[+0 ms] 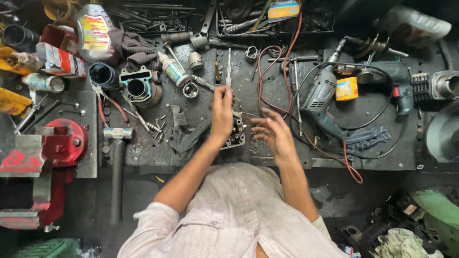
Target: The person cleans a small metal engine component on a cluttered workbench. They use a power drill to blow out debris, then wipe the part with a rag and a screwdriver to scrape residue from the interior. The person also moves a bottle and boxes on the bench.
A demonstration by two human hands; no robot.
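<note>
Head view: left hand [222, 112] grip pinches above engine part [236, 135]; right hand [273, 134] spread beside it.

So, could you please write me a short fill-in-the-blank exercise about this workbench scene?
1. The left hand rests on a small metal ____ part.
2. The vise at the bench's left edge is ____.
3. The right hand is open and holds ____.
4. The electric drill lies to the person's ____.

Missing words: engine; red; nothing; right
</note>
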